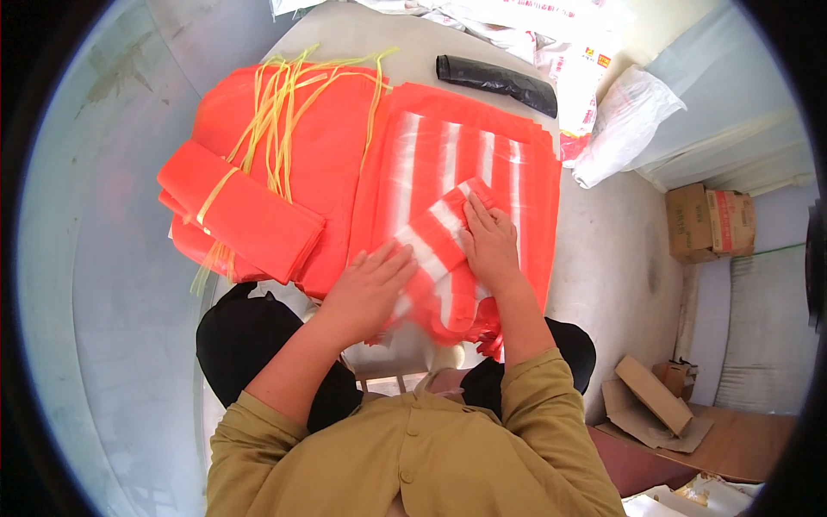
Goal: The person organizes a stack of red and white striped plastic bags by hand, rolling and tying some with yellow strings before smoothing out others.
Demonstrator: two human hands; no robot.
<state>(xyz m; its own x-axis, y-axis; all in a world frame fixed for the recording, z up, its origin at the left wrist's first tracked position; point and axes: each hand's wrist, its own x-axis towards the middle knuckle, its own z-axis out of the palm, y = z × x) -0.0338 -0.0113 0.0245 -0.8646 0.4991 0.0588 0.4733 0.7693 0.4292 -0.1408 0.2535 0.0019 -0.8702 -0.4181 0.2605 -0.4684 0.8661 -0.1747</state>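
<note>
A red-and-white striped plastic bag [428,226], folded into a flat strip, lies slantwise on a stack of red plastic bags [538,185] with white stripes. On its lower left end rests my left hand [372,287], fingers stretched out and pressed flat. My right hand [492,243] lies on the upper right end, fingers extended over the plastic. Below the strip, loose bag handles bunch at the near edge of the stack, partly blurred. To the left, a folded red bundle [245,211] tied with a yellow strip sits on more red plastic [332,138].
Yellow ties [280,129] drape over the left red pile. A black plastic roll [496,84] lies behind the stack on the pale tabletop [370,30]. White sacks [624,121] stand at the far right. Cardboard boxes [708,224] and flattened cardboard [655,401] are farther right.
</note>
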